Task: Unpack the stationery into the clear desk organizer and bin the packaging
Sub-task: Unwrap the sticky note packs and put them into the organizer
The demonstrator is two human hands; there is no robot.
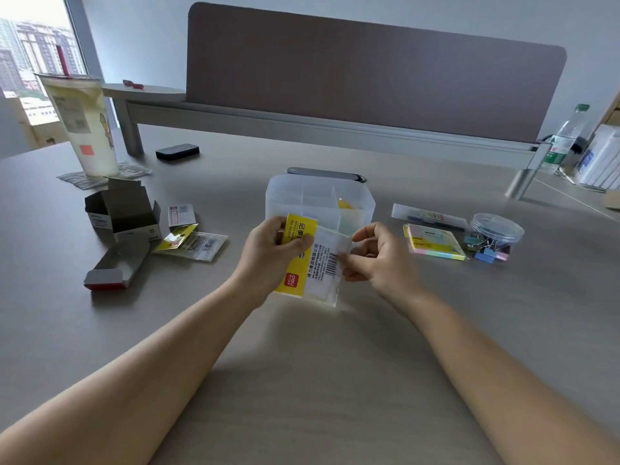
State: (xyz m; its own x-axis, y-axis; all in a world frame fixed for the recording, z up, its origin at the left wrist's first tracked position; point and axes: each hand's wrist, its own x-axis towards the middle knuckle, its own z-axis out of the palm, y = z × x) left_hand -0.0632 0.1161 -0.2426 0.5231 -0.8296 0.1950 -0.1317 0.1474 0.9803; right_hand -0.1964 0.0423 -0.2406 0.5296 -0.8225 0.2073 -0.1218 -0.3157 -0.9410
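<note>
I hold a yellow sticky-note pack (295, 260) in its clear plastic wrapper above the desk, just in front of the clear desk organizer (285, 199). My left hand (271, 253) grips the pack's yellow upper left part. My right hand (379, 256) pinches the wrapper's white, barcoded right edge. Something yellow lies inside the organizer's right compartment. To the right lie a pastel sticky-note pad (434, 241), a clear pen case (427, 216) and a round clear tub of coloured binder clips (493, 234).
Opened cardboard boxes (120, 216) and torn wrappers (191, 243) lie at the left. A tall drink cup (84, 125) stands far left, a black eraser-like block (177, 151) behind. A desk divider (369, 68) runs across the back, with a water bottle (567, 135) at the right.
</note>
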